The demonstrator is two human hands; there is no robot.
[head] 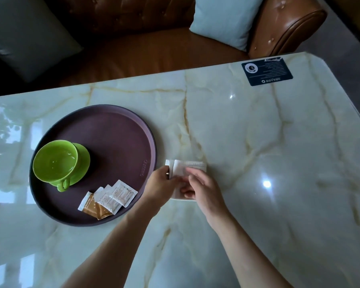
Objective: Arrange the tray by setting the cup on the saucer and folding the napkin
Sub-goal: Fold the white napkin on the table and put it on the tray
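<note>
Cup step looks done: green cup (55,161) sits on the matching green saucer (84,161) on the left part of the round dark purple tray (121,129), handle pointing to the near side. Three sachets (108,199) lie fanned on the near part of the tray, overlapping each other. What is left is the napkin: white paper napkin (187,169) lies on the marble worktop (268,142) just right of the tray rim, off the tray, partly folded, far edge showing doubled layers, so the fold appears underway and not finished. Whether it goes onto the tray afterwards is a guess. Left hand (160,183) reaches in across the near right rim of the tray, fingers (167,170) pinching the napkin's left edge. Right hand (202,189) comes from the near right, palm down over the napkin's near half, fingers (190,177) curled and gripping the paper; exact contact under the palm is hidden. Both forearms bare, angled inward. Dark printed card (266,71) lies at the far right corner of the worktop, well apart.
</note>
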